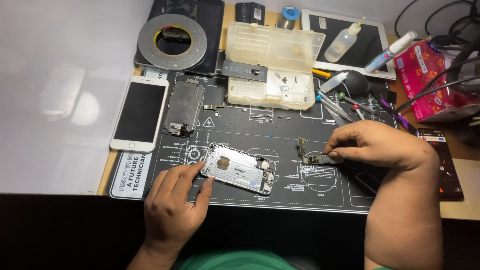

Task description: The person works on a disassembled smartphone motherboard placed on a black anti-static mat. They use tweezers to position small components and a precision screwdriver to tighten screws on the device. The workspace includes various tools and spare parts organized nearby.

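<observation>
Both forearms bare to the frame edge, left hand (172,200) and right hand (372,144) ungloved, ringless; green garment visible at bottom centre.

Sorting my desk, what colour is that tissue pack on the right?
The tissue pack is pink-red with a floral pattern, seen in the head view.

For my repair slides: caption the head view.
Left hand steadies an opened phone shell while right hand pinches a small circuit board.
</observation>
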